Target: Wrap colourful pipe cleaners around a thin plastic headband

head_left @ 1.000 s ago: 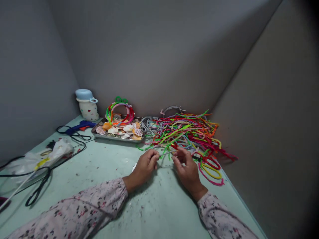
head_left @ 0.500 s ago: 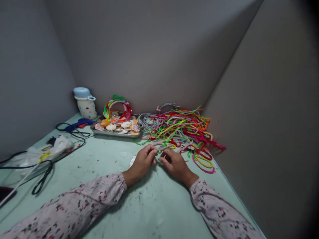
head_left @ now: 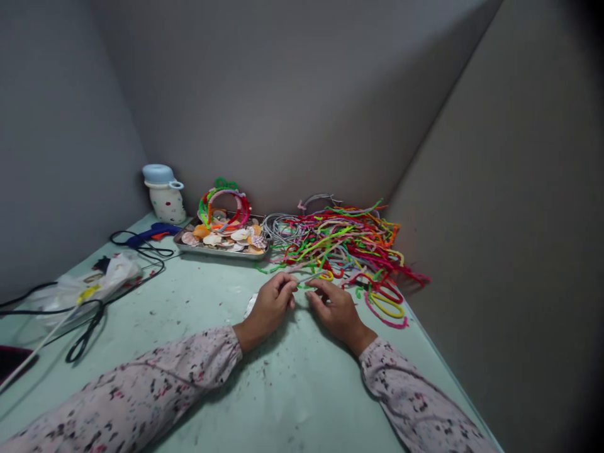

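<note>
My left hand (head_left: 270, 306) and my right hand (head_left: 336, 309) rest close together on the pale green table (head_left: 292, 390), fingertips pinched on a thin pale pipe cleaner (head_left: 304, 279) that runs between them. Just beyond the hands lies a big heap of coloured pipe cleaners (head_left: 344, 245), with red and yellow loops (head_left: 387, 303) at its near right edge. A small white scrap (head_left: 250, 306) lies beside my left hand.
A metal tray of seashells (head_left: 221, 242) holding coloured hoops (head_left: 225, 207) stands at the back. Left of it are a white jar with a blue lid (head_left: 164, 194), a blue glue gun (head_left: 151, 233), black cords (head_left: 85, 330) and a plastic bag (head_left: 89, 284). Grey walls enclose the table.
My right hand has drawn left, closer to my left hand, so the two fingertips nearly meet on the pipe cleaner. The view has shifted slightly.
</note>
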Motion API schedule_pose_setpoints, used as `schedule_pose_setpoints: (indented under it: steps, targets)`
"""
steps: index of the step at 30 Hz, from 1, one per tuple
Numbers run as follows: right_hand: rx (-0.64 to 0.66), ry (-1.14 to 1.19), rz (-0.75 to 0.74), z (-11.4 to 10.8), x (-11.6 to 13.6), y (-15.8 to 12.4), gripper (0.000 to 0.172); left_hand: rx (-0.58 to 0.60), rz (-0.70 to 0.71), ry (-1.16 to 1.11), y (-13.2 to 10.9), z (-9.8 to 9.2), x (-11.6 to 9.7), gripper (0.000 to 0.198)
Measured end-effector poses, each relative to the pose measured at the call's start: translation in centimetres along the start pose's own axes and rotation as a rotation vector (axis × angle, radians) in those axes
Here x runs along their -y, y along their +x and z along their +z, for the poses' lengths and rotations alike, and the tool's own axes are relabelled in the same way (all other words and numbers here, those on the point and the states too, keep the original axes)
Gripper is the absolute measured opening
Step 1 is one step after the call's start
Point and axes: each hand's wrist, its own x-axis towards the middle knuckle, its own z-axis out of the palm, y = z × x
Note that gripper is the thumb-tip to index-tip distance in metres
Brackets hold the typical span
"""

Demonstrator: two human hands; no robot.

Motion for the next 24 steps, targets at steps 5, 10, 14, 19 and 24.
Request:
schedule_pose_setpoints:
  steps: [5,10,14,19,24]
  targets:
    - [-0.021,0.075,-0.051,-0.2,0.3,0.0,0.033,-0.041,0.013,-0.019,0.0,0.0,-0.2,0.021]
    - [-0.061,0.151,-0.067,-0.4,0.5,0.0,0.018,-0.03,-0.007,-0.088,-0.1,0.0,-0.7,0.021]
    - [0.002,0.095,-0.133,-0.7,0.7,0.0,0.005,-0.006,-0.006,-0.096,-0.2,0.1,-0.9,0.021]
    - [0.045,-0.051,-0.124,-0.6,0.5,0.2,0.009,0.046,0.001,-0.077,-0.2,0.1,-0.7,0.021]
    - [0.02,-0.112,0.066,0.2,-0.5,0.2,0.018,0.079,0.001,-0.085,-0.3,0.1,0.0,0.021]
